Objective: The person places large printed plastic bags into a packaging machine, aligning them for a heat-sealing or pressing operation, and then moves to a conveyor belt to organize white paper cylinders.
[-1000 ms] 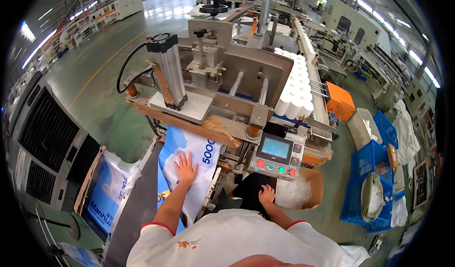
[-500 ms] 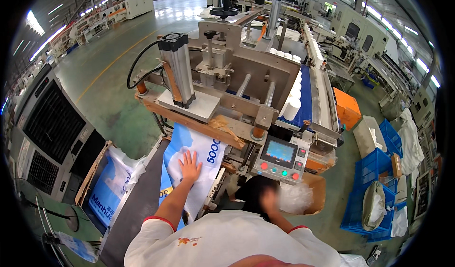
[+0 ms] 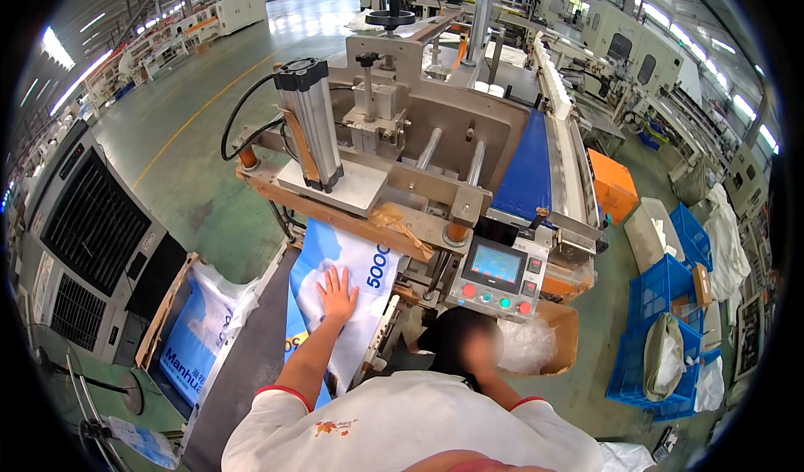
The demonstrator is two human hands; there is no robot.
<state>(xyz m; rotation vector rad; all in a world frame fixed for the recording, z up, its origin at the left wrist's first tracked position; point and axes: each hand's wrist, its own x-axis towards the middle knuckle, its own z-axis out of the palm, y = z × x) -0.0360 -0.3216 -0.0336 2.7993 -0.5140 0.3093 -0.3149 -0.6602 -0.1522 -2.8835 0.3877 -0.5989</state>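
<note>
My left hand [image 3: 337, 296] lies flat, fingers spread, on a blue and white printed plastic bag [image 3: 368, 263]. The bag's far end runs under the wooden edge of a metal press machine [image 3: 327, 196]. My right hand [image 3: 480, 356] is low at my right side, smeared and partly lost against a black shape [image 3: 444, 336] that I cannot make out. Its fingers do not show clearly. Just beyond it is a control panel [image 3: 496, 273] with a lit screen and coloured buttons.
More printed bags [image 3: 197, 325] lie in a carton at the left, beside a grey air cooler [image 3: 96, 229]. A blue conveyor belt [image 3: 526, 166] runs behind the panel. A cardboard box [image 3: 563, 334] holds clear plastic, and blue crates [image 3: 662, 330] stand at the right.
The row of white rolls on the blue belt has gone from its near part; a couple show at the far end. My left hand stays put, while my right hand shifts slightly.
</note>
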